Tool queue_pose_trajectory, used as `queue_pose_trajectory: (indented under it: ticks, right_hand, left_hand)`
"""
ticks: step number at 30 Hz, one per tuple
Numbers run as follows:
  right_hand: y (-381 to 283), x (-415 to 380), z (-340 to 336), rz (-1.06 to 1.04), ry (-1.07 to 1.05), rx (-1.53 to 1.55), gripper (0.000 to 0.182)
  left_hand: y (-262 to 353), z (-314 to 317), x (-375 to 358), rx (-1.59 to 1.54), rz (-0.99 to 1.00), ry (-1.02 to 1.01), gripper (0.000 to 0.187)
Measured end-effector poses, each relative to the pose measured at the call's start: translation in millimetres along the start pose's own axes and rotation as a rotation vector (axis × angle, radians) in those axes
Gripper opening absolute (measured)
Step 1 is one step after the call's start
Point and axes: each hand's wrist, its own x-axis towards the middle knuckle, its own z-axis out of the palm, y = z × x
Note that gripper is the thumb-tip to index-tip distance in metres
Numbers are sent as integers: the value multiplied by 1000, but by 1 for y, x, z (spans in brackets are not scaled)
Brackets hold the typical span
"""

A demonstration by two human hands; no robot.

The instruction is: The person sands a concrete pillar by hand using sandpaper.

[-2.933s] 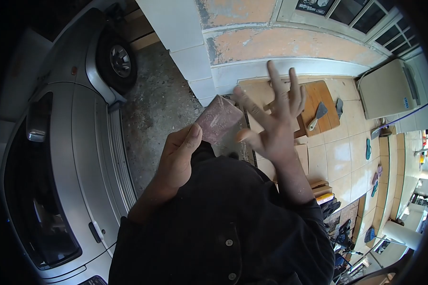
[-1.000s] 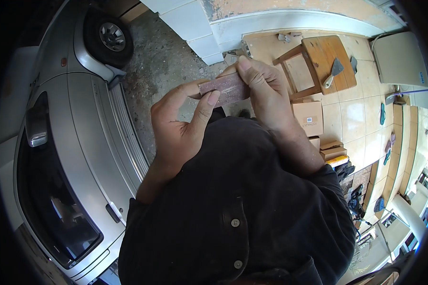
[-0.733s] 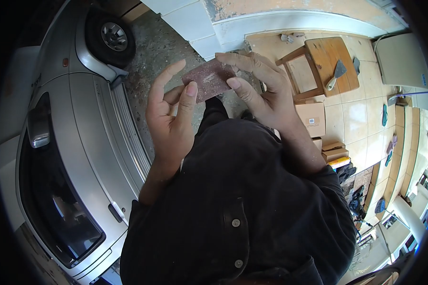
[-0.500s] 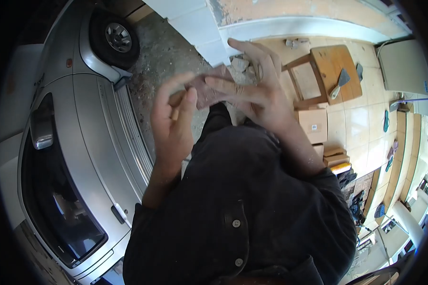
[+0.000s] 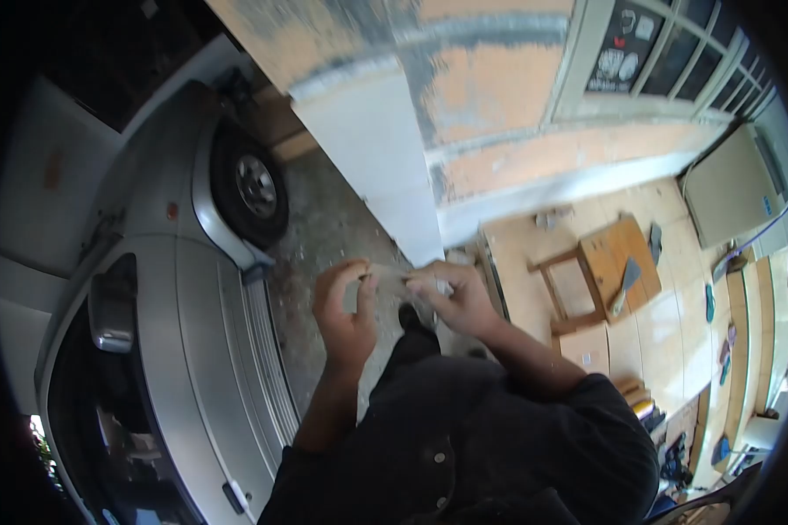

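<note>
In front of my body I hold a small, thin piece of sandpaper (image 5: pixel 388 274), brownish and blurred, stretched between both hands. My left hand (image 5: pixel 341 308) pinches one end between thumb and fingers, with a gap inside the curl. At the opposite end, my right hand (image 5: pixel 457 299) is closed on the sheet with its fingers bent. Beyond the hands rises a wall (image 5: pixel 490 92) with peach paint and grey scraped patches, above a white panel (image 5: pixel 368 140).
A silver car (image 5: pixel 171 306) stands close on the left. On the right, a wooden stool (image 5: pixel 617 262) lies on the tiled floor with a scraper (image 5: pixel 626 287) on it. Near it is a cardboard box (image 5: pixel 584 350). A pale cabinet (image 5: pixel 727 188) stands further back.
My view has tilted up, showing more of the wall and a window. Both hands now pinch the sandpaper's ends; the right fingers, spread before, have curled in.
</note>
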Motion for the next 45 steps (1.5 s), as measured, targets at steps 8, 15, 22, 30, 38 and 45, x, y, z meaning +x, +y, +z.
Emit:
queue_pose_trajectory:
  ticks: [8, 15, 22, 30, 38, 45]
  right_hand:
    - [-33, 128, 32, -31, 112, 107, 21]
    - [-87, 203, 40, -227, 143, 312, 23]
    - [-111, 236, 5, -556, 168, -213, 28]
    - [-237, 335, -58, -1412, 328, -799, 24]
    - [-380, 446, -43, -1770, 616, -1217, 57]
    - [-372, 466, -31, -1682, 797, -1248, 71]
  left_hand:
    - [-25, -8, 97, 548, 592, 63, 41]
    - [-18, -20, 223, 509, 757, 70, 45]
    - [-4, -25, 282, 403, 1014, 245, 36]
    - [71, -59, 369, 656, 1032, 514, 40]
    - [27, 23, 326, 793, 605, 488, 78]
    - [73, 1, 350, 864, 519, 478, 112]
